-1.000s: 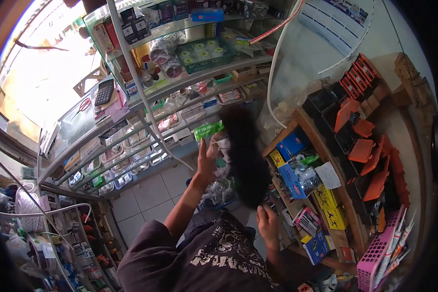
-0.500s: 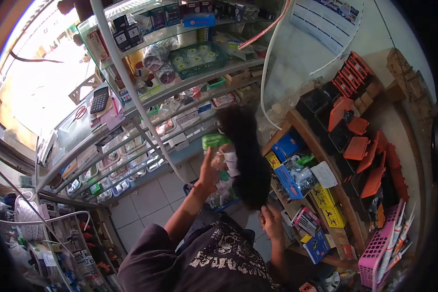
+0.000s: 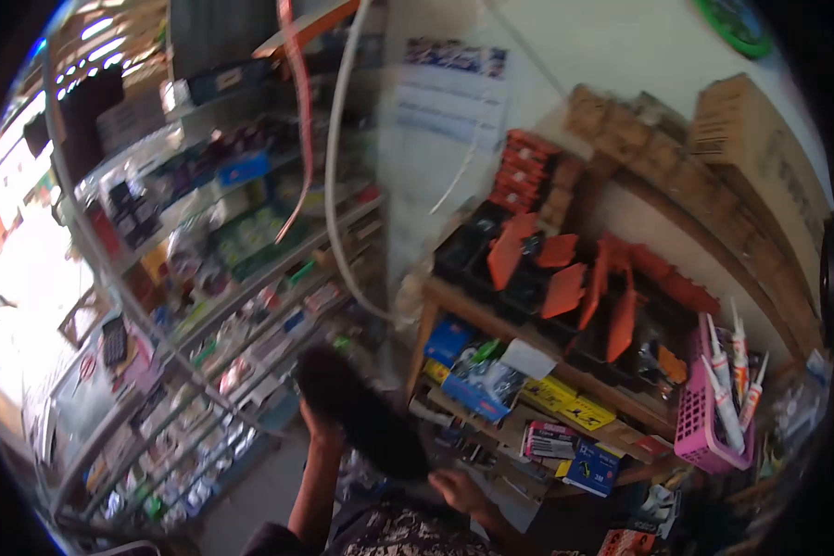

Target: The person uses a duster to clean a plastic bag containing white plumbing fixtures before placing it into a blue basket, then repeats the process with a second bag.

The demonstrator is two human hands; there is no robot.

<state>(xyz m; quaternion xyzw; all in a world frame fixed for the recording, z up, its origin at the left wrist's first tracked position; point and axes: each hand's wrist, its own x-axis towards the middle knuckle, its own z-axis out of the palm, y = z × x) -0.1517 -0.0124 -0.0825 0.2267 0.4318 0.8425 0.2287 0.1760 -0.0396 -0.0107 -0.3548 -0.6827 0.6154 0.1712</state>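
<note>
A long black fluffy duster (image 3: 366, 417) slants across the space in front of me. My right hand (image 3: 459, 491) is closed around its lower end. The duster's upper end covers most of my left hand (image 3: 319, 428), so those fingers hardly show. Just past the duster a blurred patch of green appears, which looks like the label of the clear plastic packet (image 3: 343, 343) in my left hand. The rest of that packet is hidden behind the duster.
Glass shelves (image 3: 241, 278) crowded with small goods stand on the left. A wooden rack (image 3: 565, 334) on the right holds black bins with orange flaps. Beside it is a pink basket (image 3: 686, 417) of sealant tubes. A white hose (image 3: 332, 176) hangs down ahead.
My view has swung right and is blurred. The duster now tilts to the upper left and covers my left hand and most of the packet. My right hand keeps its hold on the duster.
</note>
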